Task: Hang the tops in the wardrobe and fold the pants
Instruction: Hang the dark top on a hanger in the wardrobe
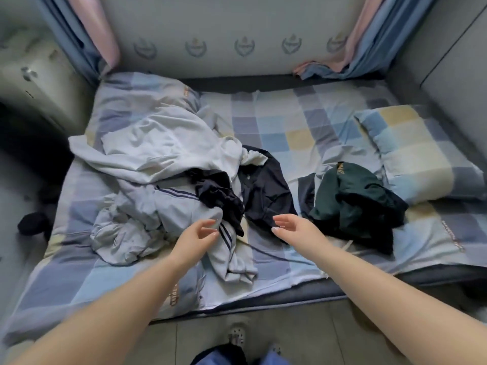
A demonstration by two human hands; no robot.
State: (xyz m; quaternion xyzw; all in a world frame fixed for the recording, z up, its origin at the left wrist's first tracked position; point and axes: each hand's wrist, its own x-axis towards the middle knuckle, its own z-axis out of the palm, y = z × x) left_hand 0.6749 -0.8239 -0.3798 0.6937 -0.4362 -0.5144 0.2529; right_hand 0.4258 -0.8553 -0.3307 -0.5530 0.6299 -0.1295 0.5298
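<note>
We see our left hand (197, 233) and right hand (292, 225) at lower centre, fingers loosely spread, holding nothing, above the crumpled pale-grey striped garment (184, 206) and dark navy garment (266, 191) on the checked bedsheet (290, 119); the dark green garment (353, 196) lies at right.

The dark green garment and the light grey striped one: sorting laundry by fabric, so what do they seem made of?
The dark green garment looks like a soft matte knit, perhaps cotton jersey: it slumps in thick, dull folds. The light grey striped garment seems a thinner, smoother fabric, maybe a synthetic sports knit, judging by its fine creases and navy side stripes. The picture is too blurred to be sure.
</note>
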